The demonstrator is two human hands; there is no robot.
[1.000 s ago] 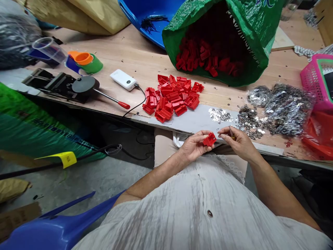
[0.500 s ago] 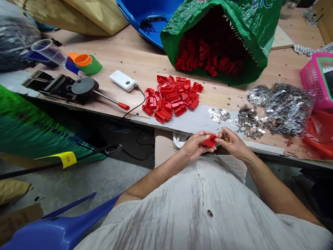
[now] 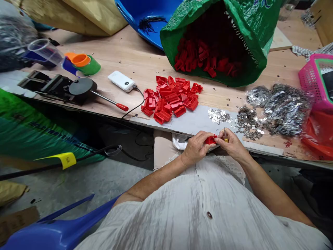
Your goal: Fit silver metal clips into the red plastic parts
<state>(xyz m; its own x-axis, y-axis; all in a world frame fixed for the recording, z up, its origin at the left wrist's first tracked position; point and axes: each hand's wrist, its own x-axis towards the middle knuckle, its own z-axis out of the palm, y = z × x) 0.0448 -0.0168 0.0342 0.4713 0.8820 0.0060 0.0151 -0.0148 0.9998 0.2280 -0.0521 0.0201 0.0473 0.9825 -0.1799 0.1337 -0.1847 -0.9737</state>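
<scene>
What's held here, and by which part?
The left hand pinches a small red plastic part by its left end; the right hand meets its other end and grips a thin yellow-handled tool by the handle.

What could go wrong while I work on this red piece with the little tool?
The red piece is pinched in the left hand just off the edge of the table; a slip could drop it to the floor. The thin tool in the right hand sits close to the other hand and could jab it. The loose metal bits near the edge could get swept off.
</scene>
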